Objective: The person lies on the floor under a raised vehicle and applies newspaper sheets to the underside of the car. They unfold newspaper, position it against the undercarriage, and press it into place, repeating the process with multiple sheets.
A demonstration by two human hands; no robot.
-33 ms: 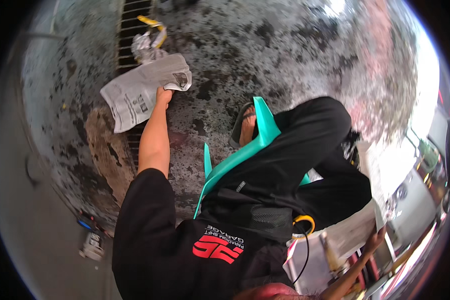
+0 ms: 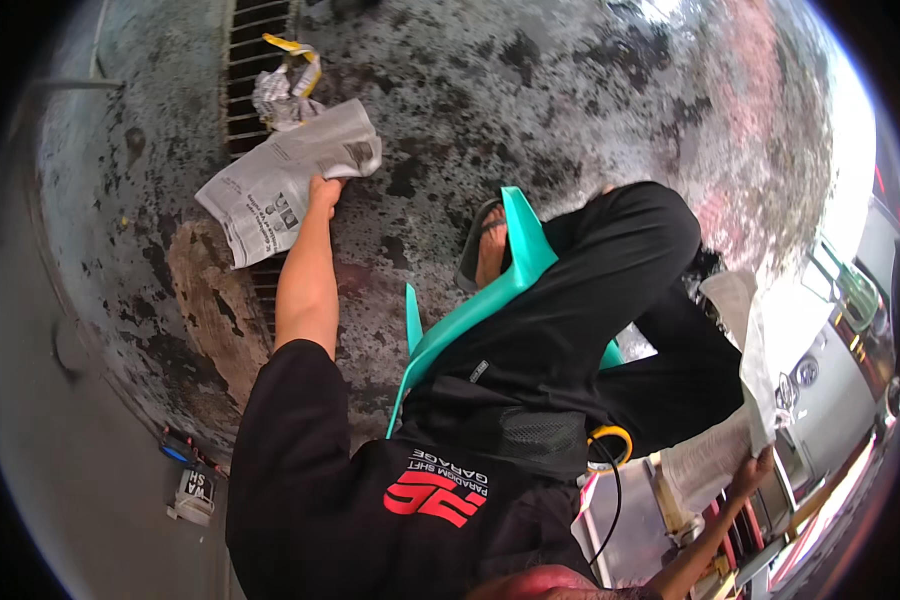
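Observation:
My left hand (image 2: 325,190) grips the lower right edge of a newspaper sheet (image 2: 280,185), which is spread over the floor grate at the upper left. At the lower right, my right hand (image 2: 752,472) holds another newspaper sheet (image 2: 715,455); part of it stands up beside my knee, and the fingers are small and partly hidden. Across my lap lies a turquoise plastic panel (image 2: 460,325) with pointed ends, looking like a motorcycle fairing piece. A yellow roll of tape (image 2: 610,447) rests by my hip, to the right of the panel.
Crumpled paper (image 2: 282,100) with a yellow tape strip (image 2: 305,55) lies on the metal grate (image 2: 255,45). My sandalled foot (image 2: 490,250) is on the stained concrete floor (image 2: 420,120). A small white box (image 2: 195,495) stands at the lower left. A dark cord (image 2: 615,510) hangs near the tape.
The newspaper in my right hand has risen and flipped up beside my knee. The sheet in my left hand has shifted slightly left. The turquoise panel stays on my lap.

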